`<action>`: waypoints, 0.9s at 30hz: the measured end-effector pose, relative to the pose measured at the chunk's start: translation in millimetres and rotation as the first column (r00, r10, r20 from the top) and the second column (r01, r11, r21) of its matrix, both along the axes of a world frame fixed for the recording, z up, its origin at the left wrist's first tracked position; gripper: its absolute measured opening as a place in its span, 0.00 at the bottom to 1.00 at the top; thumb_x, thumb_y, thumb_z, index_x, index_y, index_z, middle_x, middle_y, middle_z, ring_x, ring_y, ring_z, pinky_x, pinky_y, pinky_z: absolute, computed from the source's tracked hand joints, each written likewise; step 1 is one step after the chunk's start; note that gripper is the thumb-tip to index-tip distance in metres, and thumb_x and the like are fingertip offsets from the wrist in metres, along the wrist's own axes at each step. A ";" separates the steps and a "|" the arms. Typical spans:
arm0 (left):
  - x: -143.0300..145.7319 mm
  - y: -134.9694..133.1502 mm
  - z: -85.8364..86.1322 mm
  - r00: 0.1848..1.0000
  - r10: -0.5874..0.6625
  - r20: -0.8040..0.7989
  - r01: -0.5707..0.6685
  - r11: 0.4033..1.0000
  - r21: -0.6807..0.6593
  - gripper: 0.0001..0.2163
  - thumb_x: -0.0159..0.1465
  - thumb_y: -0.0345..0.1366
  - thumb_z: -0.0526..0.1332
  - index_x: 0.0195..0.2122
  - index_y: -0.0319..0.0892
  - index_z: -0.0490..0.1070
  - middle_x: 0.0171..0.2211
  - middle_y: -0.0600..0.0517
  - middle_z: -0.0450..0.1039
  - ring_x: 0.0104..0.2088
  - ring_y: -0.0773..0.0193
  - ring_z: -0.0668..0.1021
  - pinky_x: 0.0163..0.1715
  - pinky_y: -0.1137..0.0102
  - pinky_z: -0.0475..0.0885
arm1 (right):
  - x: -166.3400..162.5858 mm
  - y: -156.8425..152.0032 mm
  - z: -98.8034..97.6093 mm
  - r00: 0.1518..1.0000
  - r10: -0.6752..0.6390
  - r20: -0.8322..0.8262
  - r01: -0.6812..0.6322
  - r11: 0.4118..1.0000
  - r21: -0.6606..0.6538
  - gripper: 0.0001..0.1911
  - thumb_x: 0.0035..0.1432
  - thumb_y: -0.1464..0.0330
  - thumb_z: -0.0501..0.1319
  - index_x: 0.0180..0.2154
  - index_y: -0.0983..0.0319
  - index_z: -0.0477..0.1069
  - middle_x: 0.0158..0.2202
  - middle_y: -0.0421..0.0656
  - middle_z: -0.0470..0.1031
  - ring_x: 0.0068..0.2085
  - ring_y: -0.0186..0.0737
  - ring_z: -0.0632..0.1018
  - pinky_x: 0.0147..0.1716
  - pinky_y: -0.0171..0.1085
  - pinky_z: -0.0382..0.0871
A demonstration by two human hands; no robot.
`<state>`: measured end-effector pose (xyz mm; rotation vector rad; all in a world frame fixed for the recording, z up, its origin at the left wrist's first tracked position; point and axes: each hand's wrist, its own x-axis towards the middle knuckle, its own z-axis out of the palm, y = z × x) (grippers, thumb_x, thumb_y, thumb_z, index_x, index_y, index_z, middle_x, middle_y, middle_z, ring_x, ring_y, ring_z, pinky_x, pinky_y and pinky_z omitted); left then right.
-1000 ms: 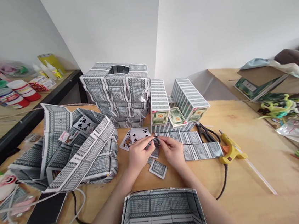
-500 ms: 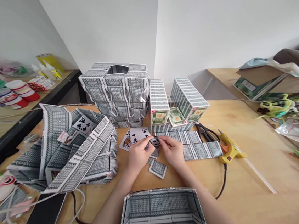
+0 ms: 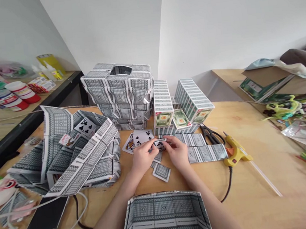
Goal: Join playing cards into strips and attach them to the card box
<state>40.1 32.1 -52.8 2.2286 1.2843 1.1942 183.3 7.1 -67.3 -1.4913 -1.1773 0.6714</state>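
Both hands, left hand and right hand, pinch one folded card.

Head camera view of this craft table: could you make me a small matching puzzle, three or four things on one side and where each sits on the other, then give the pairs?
Things:
1. glue gun
2. scissors
3. open card box
4. folded card

Places:
A. nearest the camera, between the person's forearms
B. pinched between the left hand and right hand
C. right of the hands, at the end of the flat strip of cards
D. just in front of the stacked card packs, right of the hands

Pairs: 1-C, 2-D, 3-A, 4-B
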 end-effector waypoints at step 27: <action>-2.2 3.2 2.7 0.991 0.048 0.123 -0.040 0.997 -0.068 0.10 0.60 0.32 0.54 0.37 0.42 0.74 0.35 0.50 0.78 0.34 0.64 0.78 0.37 0.72 0.73 | -2.7 -4.1 1.1 0.992 0.124 -0.004 -0.124 0.992 0.018 0.14 0.52 0.67 0.56 0.40 0.60 0.73 0.35 0.43 0.78 0.36 0.43 0.78 0.35 0.39 0.72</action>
